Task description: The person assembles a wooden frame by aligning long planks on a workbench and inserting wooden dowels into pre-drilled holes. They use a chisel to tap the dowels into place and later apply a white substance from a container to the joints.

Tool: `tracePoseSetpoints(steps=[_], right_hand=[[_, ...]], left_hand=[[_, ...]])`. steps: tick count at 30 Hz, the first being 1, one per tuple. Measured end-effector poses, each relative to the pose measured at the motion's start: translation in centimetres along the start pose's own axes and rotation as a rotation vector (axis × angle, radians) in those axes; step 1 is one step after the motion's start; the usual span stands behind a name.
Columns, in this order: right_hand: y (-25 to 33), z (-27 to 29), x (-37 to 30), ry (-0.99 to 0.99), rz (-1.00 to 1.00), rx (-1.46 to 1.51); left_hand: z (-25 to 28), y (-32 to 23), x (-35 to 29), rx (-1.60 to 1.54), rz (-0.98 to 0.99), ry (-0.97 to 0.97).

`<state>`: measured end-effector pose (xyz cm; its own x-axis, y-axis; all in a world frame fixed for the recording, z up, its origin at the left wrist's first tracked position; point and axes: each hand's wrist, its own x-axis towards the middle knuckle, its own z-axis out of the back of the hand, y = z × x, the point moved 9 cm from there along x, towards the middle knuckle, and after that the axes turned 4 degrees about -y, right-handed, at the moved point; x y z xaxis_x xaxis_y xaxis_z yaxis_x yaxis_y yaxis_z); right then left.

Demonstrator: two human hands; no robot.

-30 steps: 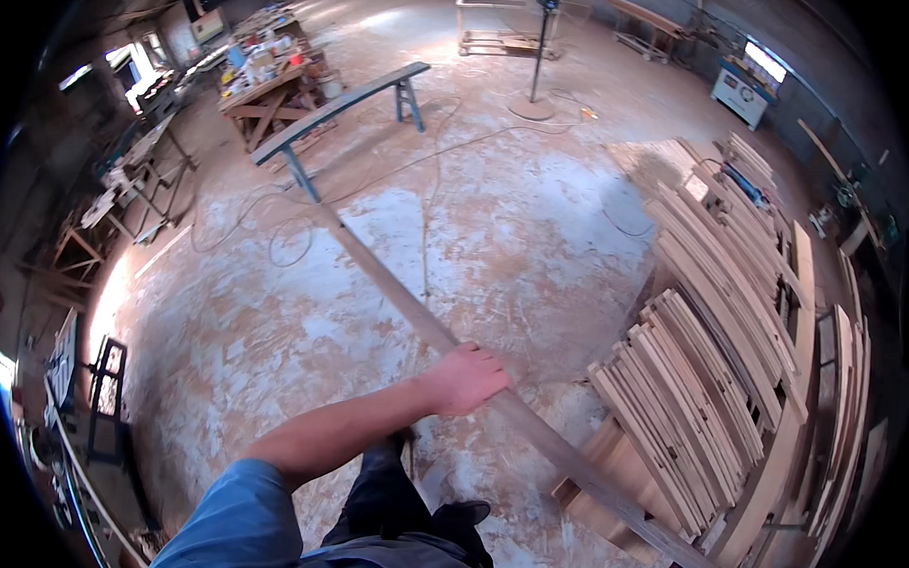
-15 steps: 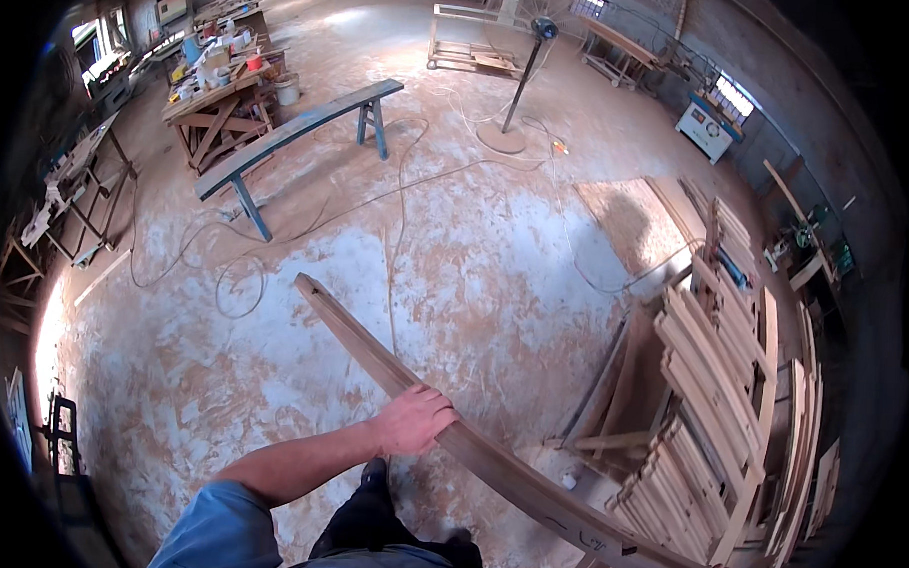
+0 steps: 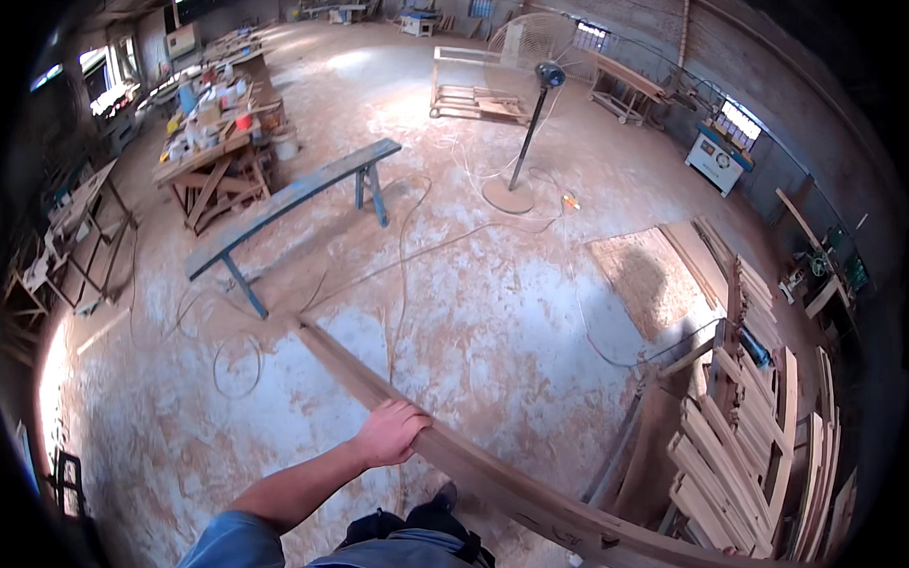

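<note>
A long brown wooden beam (image 3: 508,481) runs slantwise before me, its far end toward the blue bench and its near end at the lower right. My left hand (image 3: 391,432) is closed over its top, the fingers wrapped across the upper edge. Dark pencil-like marks and a notch show on the beam's side near its right part. Just a bit of my right hand (image 3: 730,551) peeks over the beam's edge at the lower right, fingertips curled onto it; the rest is hidden behind the wood.
A blue bench (image 3: 297,206) stands ahead on the left, near a cluttered worktable (image 3: 214,155). Stacked boards (image 3: 729,444) lie on the right, beside a sheet panel (image 3: 650,281). A pedestal fan (image 3: 528,136) stands farther off. A cable (image 3: 405,272) trails over the floor.
My view has tilted up, showing more of the far workshop. The beam and my left hand have shifted slightly relative to the floor, the hand still closed on the beam.
</note>
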<state>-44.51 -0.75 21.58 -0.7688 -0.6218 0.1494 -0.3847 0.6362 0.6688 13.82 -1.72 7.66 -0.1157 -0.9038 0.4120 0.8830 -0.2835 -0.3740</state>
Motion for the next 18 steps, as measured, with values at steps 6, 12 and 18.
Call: tracePoseSetpoints(steps=[6,12,18], right_hand=[[-14.0,-9.8,3.1,0.017,-0.191,-0.038],[-26.4,-22.4,4.2,0.229,-0.046,-0.403],[-40.6,-36.9,5.2,0.041,-0.298,-0.130]], left_hand=[[3.6,8.0,7.1,0.077,0.040,-0.091],[6.7,18.1,14.3,0.184,0.112,-0.181],[9.7,30.5,23.7,0.251,0.162,-0.263]])
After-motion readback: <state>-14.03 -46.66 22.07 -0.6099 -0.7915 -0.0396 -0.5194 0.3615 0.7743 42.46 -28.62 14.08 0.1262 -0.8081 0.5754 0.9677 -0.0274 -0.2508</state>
